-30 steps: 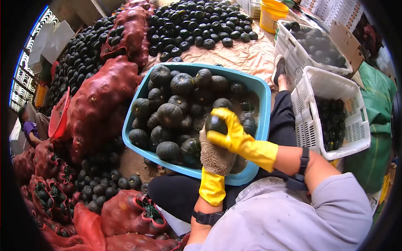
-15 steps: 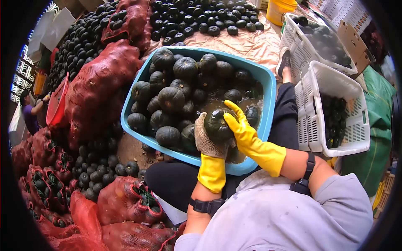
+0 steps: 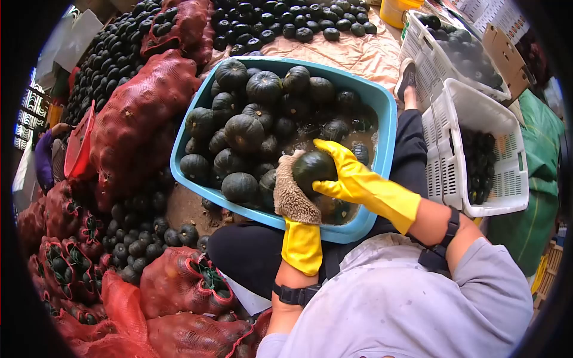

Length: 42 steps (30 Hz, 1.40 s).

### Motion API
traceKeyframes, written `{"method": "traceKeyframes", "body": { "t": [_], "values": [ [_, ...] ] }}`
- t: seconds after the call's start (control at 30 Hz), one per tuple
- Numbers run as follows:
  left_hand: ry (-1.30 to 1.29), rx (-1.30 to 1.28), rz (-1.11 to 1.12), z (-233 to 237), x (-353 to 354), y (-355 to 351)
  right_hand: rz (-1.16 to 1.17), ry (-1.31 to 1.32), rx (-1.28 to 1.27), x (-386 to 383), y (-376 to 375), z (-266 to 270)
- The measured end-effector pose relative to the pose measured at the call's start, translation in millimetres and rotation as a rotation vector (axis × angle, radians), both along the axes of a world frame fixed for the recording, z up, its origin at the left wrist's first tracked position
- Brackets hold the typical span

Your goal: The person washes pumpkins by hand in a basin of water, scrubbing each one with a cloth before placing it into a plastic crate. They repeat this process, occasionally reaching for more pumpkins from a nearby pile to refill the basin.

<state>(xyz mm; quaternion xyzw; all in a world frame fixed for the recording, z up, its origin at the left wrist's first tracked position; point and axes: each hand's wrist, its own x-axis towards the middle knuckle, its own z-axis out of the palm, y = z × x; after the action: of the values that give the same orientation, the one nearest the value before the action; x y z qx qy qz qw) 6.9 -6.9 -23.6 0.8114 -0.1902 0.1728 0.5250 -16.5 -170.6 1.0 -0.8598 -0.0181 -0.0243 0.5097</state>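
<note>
A wet dark green pumpkin (image 3: 311,170) is between my two hands, over the muddy water at the near side of a blue tub (image 3: 388,143). My right hand (image 3: 346,173), in a long yellow rubber glove, grips its right side with thumb and fingers. A brown fuzzy cloth (image 3: 292,194) covers my left hand (image 3: 298,206) above its yellow cuff and presses against the pumpkin's left side; the fingers are hidden beneath. Many more dark green pumpkins (image 3: 245,133) are heaped in the tub's left and far parts, some partly under water.
Red mesh sacks (image 3: 143,107) of pumpkins crowd the left. Loose pumpkins (image 3: 140,241) lie on the floor, with more on a tan sheet (image 3: 358,53) beyond. White crates (image 3: 516,179) stand at right, beside a green sack (image 3: 537,137). Another person (image 3: 46,156) is at far left.
The pumpkin has turned in my hands, now showing a smooth shiny side. My right hand has shifted its grip around it, and the cloth shows more fully on my left hand.
</note>
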Motion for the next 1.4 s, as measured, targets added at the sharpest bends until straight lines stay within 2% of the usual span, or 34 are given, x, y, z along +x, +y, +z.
{"method": "traceKeyframes", "body": {
  "t": [0.03, 0.1, 0.13, 0.17, 0.23, 0.27, 0.3, 0.37, 0.4, 0.47, 0.53, 0.6, 0.63, 0.7, 0.83, 0.9, 0.97, 1.07, 1.17, 1.2, 1.3, 1.33, 1.4],
  "values": [
    [-0.022, -0.014, -0.041, 11, 0, 3, 0.205, -0.074, 0.154, -2, -3, 25],
    [0.146, -0.262, -0.182, 29, 1, 12, 0.350, 0.253, -0.190, -2, -7, 67],
    [0.321, -0.495, -0.253, 25, 3, 10, 0.290, 0.335, -0.046, -4, -7, 71],
    [0.457, -0.734, -0.352, 8, 8, 8, 0.242, 0.275, 0.018, -7, -7, 62],
    [0.730, -1.276, -0.470, -26, 17, 5, 0.124, 0.377, 0.548, -6, -5, 33],
    [0.666, -0.947, -0.199, -25, 11, -5, -0.092, 0.530, 0.829, -14, 8, 33],
    [0.571, -0.751, -0.143, -4, 6, -7, -0.233, 0.564, 0.831, -13, 13, 28],
    [0.387, -0.356, 0.022, 38, -4, -12, -0.254, 0.542, 0.975, -19, 13, 29],
    [0.500, -0.587, -0.005, 8, -2, -14, -0.249, 0.551, 1.006, -22, 13, 23],
    [0.851, -1.145, -0.052, -8, 1, -13, -0.239, 0.569, 1.066, -31, 8, -2],
    [0.715, -1.024, -0.056, -13, -3, -12, -0.061, 0.243, 0.727, -40, 2, -45],
    [0.522, -0.754, -0.009, -22, -1, -12, -0.050, 0.184, 0.680, -37, 6, -32],
    [0.398, -0.544, 0.038, -27, 1, -11, -0.127, 0.287, 0.806, -37, 8, -24],
    [0.293, -0.363, 0.081, -37, 3, -10, -0.175, 0.389, 0.904, -35, 11, -11],
    [0.465, -0.589, 0.048, -41, 4, -11, -0.113, 0.336, 0.727, -40, 9, -9],
    [0.533, -0.622, 0.041, -30, 2, -12, -0.170, 0.413, 0.717, -35, 14, 8],
    [0.532, -0.553, 0.011, -25, 0, -11, -0.295, 0.616, 0.811, -22, 17, 30],
    [0.494, -0.476, -0.092, -28, 5, -7, -0.243, 0.666, 0.783, -16, 8, 31],
    [0.197, -0.059, -0.040, -14, 4, 0, -0.262, 0.642, 0.808, -16, 9, 24],
    [0.060, 0.127, 0.002, -9, 3, 1, -0.193, 0.581, 0.682, -17, 7, 22],
    [0.188, -0.127, -0.078, -36, 9, -2, 0.000, 0.344, 0.396, -27, -2, 1],
    [0.258, -0.250, -0.114, -47, 12, -2, 0.051, 0.229, 0.361, -29, -6, -24],
    [0.526, -0.642, -0.195, -53, 15, -4, 0.005, 0.315, 0.591, -25, -3, -13]
  ]
}}
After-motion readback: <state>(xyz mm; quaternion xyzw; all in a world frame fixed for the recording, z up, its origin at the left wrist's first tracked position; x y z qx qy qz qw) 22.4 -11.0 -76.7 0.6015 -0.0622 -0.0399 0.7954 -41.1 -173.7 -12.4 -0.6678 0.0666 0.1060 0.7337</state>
